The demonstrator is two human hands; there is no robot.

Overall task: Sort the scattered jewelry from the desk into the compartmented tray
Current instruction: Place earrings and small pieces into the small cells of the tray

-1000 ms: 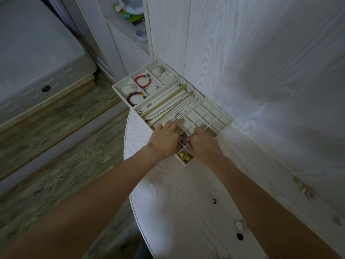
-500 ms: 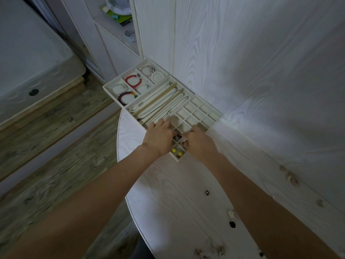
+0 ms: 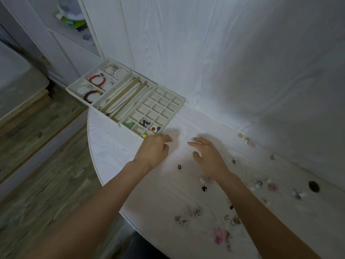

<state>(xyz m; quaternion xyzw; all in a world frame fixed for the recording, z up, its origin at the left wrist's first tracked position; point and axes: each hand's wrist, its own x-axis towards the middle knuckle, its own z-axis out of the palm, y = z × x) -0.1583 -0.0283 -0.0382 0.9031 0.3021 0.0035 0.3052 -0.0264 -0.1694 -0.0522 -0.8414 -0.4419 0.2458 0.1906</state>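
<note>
a: above the white desk (image 3: 115,131), just this side of the tray (image 3: 180,101) — what are the hands doing?
b: left hand (image 3: 154,151) hovers at the tray's near corner, fingers loosely curled, holding nothing. right hand (image 3: 208,156) beside it, fingers spread and relaxed, also bare.
a: and the jewelry?
b: small scattered pieces (image 3: 203,188) lie on the desk around and behind the right wrist. a pink piece (image 3: 219,234) sits nearer the body. the tray holds bracelets (image 3: 96,81), chains (image 3: 134,99) and a few small bits in its near cells.
</note>
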